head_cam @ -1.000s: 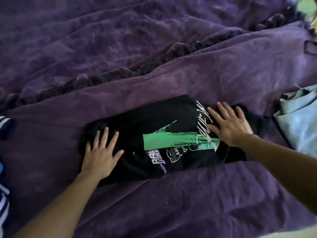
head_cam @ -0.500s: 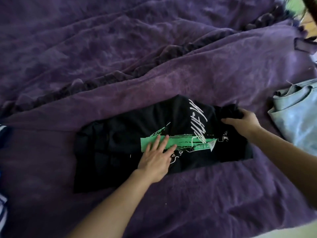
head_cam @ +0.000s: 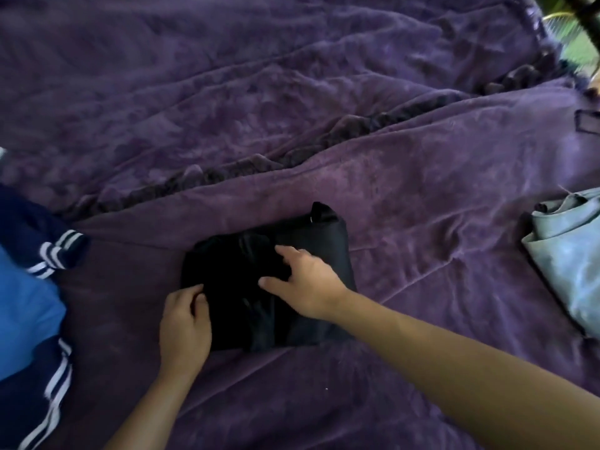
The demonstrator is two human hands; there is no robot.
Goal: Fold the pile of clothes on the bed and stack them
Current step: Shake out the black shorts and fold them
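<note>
Moved since earlier: I see the black T-shirt (head_cam: 315, 245) folded over on itself. Its green and white print no longer shows, and the bundle is much narrower than half a second ago. My left hand has gone from the shirt's middle to its left edge. My right hand has come from the far right end onto the top.
Bed: a rumpled purple plush blanket (head_cam: 324, 125) fills almost the whole view.
Left edge: a blue and navy garment with white stripes (head_cam: 29, 303) lies loose, well apart from the shirt.
Right edge: a pale blue-grey folded garment (head_cam: 571, 261) lies well apart on the other side.
Task's thing: the black shirt sits on the blanket, centre and slightly low in view, as a compact, nearly square bundle. One small corner pokes up at its far edge.
Key relation: the bundle lies directly under and ahead of both hands. Its slightly longer side runs left to right, tilted a little. I judge the pale folded garment to be the stack, so the bundle would travel right, and the right hand is the nearer one.
Right hand (head_cam: 305, 280): it rests on top of the bundle with fingers spread and pressing down, thumb out to the side, gripping nothing.
Left hand (head_cam: 185, 323): it sits at the bundle's near left edge, fingers curled in and pinching the fabric there.
</note>
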